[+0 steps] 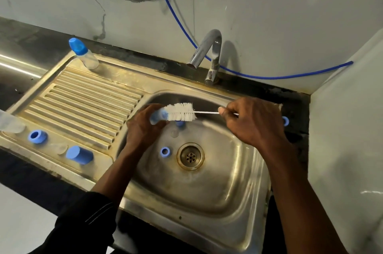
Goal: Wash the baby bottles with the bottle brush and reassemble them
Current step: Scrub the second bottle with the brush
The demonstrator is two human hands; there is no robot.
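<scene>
Over the steel sink basin (217,187) my left hand (143,127) grips a blue bottle cap (158,116). My right hand (252,121) pinches the wire handle of the white bottle brush (181,111), whose bristles sit at the cap's open end. A blue ring (165,151) lies in the basin beside the drain, and another blue part (179,123) with a clear teat (174,133) lies below the brush. On the drainboard stand an assembled bottle with a blue cap (84,53), a blue ring (37,136), a blue cap on its side (79,155), a clear teat (60,148) and a clear bottle body (10,124) at the left edge.
The chrome tap (207,54) stands behind the basin with no water running. A blue hose (269,77) runs along the wall behind it. Another blue part (286,121) lies on the dark counter right of the sink. A white wall panel (348,129) closes the right side.
</scene>
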